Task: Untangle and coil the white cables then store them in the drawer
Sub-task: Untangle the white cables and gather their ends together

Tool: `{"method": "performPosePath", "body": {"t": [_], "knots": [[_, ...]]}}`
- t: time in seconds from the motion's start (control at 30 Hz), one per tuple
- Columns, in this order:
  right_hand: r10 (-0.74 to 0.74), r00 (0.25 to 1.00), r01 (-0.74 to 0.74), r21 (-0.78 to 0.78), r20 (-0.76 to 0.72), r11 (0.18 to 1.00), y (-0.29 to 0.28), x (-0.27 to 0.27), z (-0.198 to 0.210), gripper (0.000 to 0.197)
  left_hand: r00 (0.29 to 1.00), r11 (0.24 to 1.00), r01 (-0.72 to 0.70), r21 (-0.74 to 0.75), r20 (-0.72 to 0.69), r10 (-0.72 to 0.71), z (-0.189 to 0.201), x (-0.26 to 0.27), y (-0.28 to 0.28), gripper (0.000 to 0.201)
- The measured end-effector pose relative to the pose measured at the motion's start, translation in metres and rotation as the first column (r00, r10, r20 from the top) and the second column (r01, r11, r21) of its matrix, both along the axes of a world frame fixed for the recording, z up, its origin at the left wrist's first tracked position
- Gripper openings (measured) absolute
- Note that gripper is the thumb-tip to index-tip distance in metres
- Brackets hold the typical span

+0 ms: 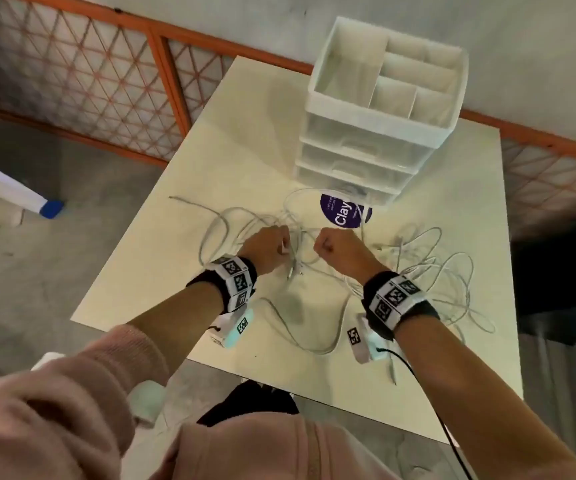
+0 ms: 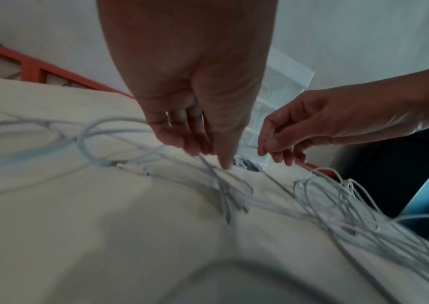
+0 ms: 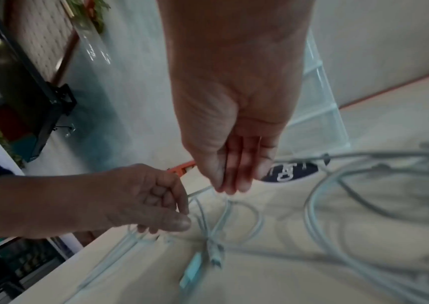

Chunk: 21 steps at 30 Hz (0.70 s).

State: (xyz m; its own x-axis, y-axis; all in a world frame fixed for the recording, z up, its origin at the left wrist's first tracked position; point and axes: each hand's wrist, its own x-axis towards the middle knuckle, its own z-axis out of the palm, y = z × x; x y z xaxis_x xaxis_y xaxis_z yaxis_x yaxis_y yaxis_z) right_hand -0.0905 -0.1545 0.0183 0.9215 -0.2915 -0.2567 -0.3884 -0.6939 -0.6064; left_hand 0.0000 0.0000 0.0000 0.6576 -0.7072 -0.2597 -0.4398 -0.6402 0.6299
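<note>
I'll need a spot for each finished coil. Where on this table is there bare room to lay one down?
Bare: the far-left stretch of the table beside the drawer unit, and the near edge below the cables. Crowded: the middle around the left hand and right hand, the sticker, and the right side.

The cables [image 1: 300,237] lie spread out on the table [image 1: 231,140]. The drawers [image 1: 359,161] stand at the far side, behind the cables. A round sticker [image 1: 343,211] lies just in front of the drawers. The left hand [image 1: 267,249] and the right hand [image 1: 337,249] are side by side over the middle of the cables.
</note>
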Motion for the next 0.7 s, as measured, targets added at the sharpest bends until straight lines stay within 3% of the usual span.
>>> {"method": "performPosePath", "body": {"t": [0.13, 0.37, 0.47, 0.53, 0.7], "knots": [[0.144, 0.978, -0.13, 0.099, -0.15, 0.987, 0.013, -0.007, -0.019, 0.009, 0.999, 0.993, 0.031, 0.117, -0.042, -0.026, -0.016, -0.017, 0.002, 0.024], [0.052, 0.996, -0.054, -0.027, -0.067, 0.998, 0.002, -0.004, -0.035, 0.008, 0.999, 0.995, 0.033, 0.094, -0.007, -0.032, -0.014, -0.012, -0.003, 0.01], [-0.058, 0.997, 0.052, -0.101, -0.059, 0.994, -0.014, -0.007, -0.037, 0.007, 0.995, 0.985, 0.086, -0.15, 0.055, -0.079, 0.007, 0.002, 0.003, 0.008], [-0.119, 0.991, 0.11, -0.127, -0.065, 0.986, -0.024, -0.011, -0.036, 0.006, 0.996, 0.928, 0.086, -0.362, 0.04, -0.076, 0.032, 0.005, 0.003, 0.007], [-0.12, 0.984, 0.094, -0.186, -0.132, 0.978, -0.04, -0.013, -0.023, 0.012, 0.987, 0.789, -0.036, -0.614, -0.143, -0.067, 0.094, 0.006, -0.014, 0.005]]}}
